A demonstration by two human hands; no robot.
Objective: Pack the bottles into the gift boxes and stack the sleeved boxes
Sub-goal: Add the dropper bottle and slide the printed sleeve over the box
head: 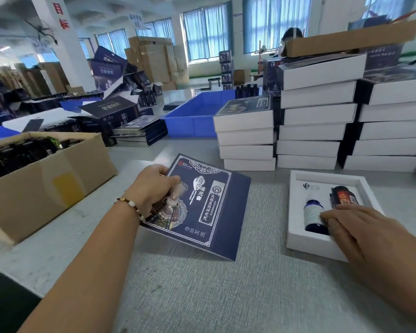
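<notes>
Bottles (pixel 315 215) lie boxed under right hand's (pixel 360 227) flat fingers; left grip (pixel 154 188) seemingly pinches sleeve (pixel 202 207).

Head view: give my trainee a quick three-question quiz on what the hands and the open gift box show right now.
1. True or false: the left hand holds the blue printed sleeve.
2. How many bottles lie in the white gift box?
3. The right hand rests on: A) the blue bottle, B) the blue bin, C) the cardboard carton.

Key: 1 true; 2 two; 3 A.
</notes>
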